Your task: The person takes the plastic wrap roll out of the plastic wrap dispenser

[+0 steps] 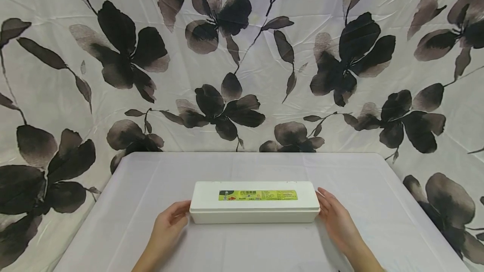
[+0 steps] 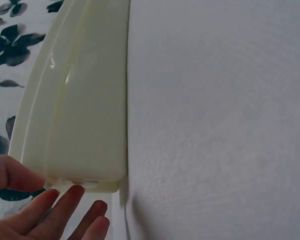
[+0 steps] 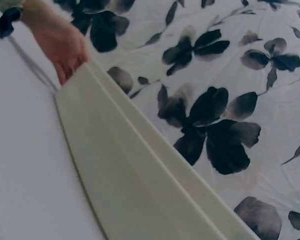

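A long white cling film box [image 1: 254, 216] with a green and yellow label [image 1: 258, 195] lies lengthwise across the white table, its lid down. At its left end is my left hand [image 1: 168, 228], thumb and fingertips right at the end face. The left wrist view shows the fingers [image 2: 65, 200] spread and loosely bent there, by the end of the box [image 2: 85, 110]. My right hand [image 1: 340, 221] rests its extended fingers along the right end. In the right wrist view the left hand [image 3: 65, 47] appears at the far end, and only a fingertip of the right hand shows at the edge.
The table [image 1: 245, 249] is covered in a smooth white cloth, its back edge a short way behind the box. Behind and around it hangs a pale fabric [image 1: 283, 116] with dark flowers. A dark band [image 3: 10, 22] circles the left wrist.
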A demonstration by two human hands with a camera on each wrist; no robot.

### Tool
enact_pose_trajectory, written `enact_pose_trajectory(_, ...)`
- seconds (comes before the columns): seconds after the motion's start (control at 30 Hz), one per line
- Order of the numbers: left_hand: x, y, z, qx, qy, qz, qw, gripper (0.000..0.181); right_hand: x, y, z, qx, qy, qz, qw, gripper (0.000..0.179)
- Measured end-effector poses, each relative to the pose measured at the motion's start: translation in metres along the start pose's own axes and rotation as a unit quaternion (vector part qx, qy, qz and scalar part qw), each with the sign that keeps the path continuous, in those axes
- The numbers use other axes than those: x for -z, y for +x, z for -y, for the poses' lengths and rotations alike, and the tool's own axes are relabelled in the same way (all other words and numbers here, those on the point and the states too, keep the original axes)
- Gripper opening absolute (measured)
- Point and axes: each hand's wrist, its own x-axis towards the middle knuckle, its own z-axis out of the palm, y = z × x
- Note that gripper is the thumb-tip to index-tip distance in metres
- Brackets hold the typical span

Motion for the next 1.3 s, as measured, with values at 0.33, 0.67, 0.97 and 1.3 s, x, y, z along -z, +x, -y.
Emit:
enact_pose_trajectory(0.33,0.010,0.017,0.008,-0.013,-0.015,0.103,0.9945,0.087,-0.022,0.007,0.019,0.032,-0.114,-0.071,0.9904,0.064)
enact_pose_trajectory(0.67,0.002,0.032,0.022,0.018,-0.039,0.135,0.9900,0.105,-0.050,0.018,0.028,0.070,-0.209,-0.115,0.9686,0.057)
enact_pose_trajectory(0.97,-0.009,0.045,0.029,-0.010,-0.052,0.146,0.9879,0.112,-0.075,0.033,0.027,0.127,-0.212,-0.065,0.9669,0.053)
enact_pose_trajectory(1.3,-0.013,0.044,0.044,-0.004,-0.030,0.123,0.9920,0.107,-0.102,0.044,0.018,0.125,-0.284,-0.010,0.9504,0.050)
